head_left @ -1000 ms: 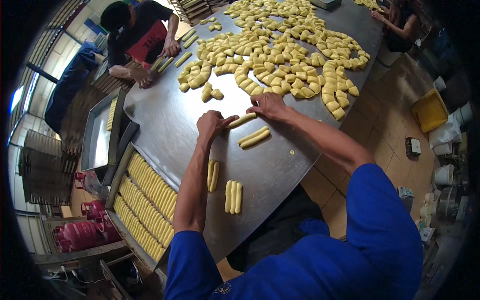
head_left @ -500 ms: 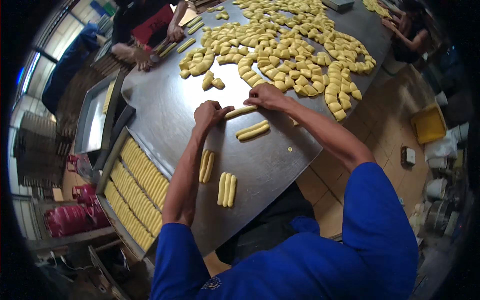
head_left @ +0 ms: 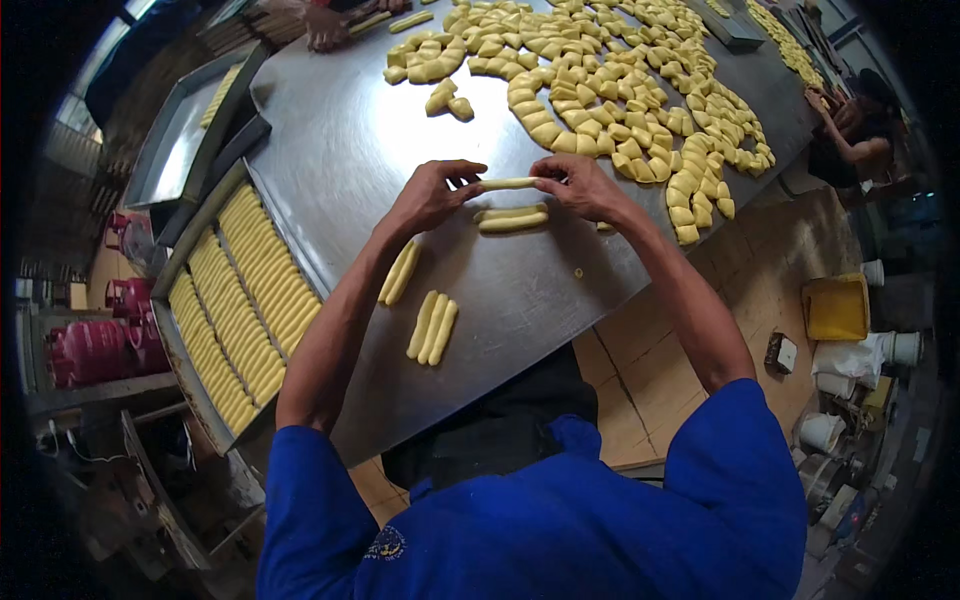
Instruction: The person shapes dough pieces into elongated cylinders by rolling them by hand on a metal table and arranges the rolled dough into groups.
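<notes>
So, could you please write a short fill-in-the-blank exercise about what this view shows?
1. The left hand and right hand hold a dough stick, one hand at each ____.
2. On the metal table, the dough-stick group closest to the person's shirt has ____ sticks.
3. The person's shirt is coloured ____.
4. The tray full of dough sticks lies to the person's ____.

Missing words: end; three; blue; left.

From our head, we look down through one fisheye across the metal table (head_left: 510, 275): blue shirt (head_left: 560, 520) nearest at six o'clock, left hand (head_left: 436, 193) farther at eleven, right hand (head_left: 583, 187) at one.
</notes>
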The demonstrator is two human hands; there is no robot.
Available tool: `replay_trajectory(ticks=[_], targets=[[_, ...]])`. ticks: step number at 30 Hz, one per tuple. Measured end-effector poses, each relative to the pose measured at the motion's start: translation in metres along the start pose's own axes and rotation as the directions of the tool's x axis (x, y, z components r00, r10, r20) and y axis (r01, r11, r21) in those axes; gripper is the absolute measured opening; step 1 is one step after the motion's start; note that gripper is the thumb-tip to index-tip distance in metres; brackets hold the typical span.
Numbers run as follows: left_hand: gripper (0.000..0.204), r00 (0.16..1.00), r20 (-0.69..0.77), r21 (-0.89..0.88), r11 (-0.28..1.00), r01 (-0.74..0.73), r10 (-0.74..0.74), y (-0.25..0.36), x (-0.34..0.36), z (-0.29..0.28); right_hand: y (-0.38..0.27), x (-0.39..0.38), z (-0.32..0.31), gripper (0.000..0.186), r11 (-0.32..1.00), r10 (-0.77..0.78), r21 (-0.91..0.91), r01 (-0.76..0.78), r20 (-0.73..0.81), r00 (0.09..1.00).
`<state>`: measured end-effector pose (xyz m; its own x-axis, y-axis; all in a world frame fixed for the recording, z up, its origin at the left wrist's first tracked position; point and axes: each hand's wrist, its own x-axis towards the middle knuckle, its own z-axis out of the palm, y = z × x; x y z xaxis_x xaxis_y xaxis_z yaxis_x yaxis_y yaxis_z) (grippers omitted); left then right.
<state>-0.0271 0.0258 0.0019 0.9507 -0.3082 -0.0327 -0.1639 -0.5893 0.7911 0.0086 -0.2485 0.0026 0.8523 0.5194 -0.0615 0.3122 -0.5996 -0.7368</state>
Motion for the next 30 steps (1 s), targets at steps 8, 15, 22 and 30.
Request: replay_trajectory(ticks=[8, 15, 22, 30], targets=[[0.034, 0.989, 0.146, -0.009, 1.0, -0.003, 0.004, -0.012, -0.008, 0.016, 0.001, -0.006, 0.015, 0.021, 0.982, -0.073, -0.172, 0.081, 0.051, 0.996], [0.042, 0.99, 0.132, 0.263, 0.962, -0.073, 0.039, 0.016, -0.025, 0.015, 0.006, -0.038, 0.019, 0.034, 0.919, -0.319, -0.241, 0.311, 0.008, 0.948], [0.054, 0.986, -0.005, 0.293, 0.943, -0.156, 0.165, -0.007, -0.032, 0.036, 0.0, -0.03, 0.033, 0.05, 0.834, -0.325, -0.451, 0.317, 0.063, 0.944], [0.048, 0.983, -0.137, 0.237, 0.968, -0.086, 0.121, -0.01, -0.039, 0.056, -0.019, -0.02, 0.033, 0.035, 0.935, 0.175, 0.292, -0.199, 0.107, 0.979]])
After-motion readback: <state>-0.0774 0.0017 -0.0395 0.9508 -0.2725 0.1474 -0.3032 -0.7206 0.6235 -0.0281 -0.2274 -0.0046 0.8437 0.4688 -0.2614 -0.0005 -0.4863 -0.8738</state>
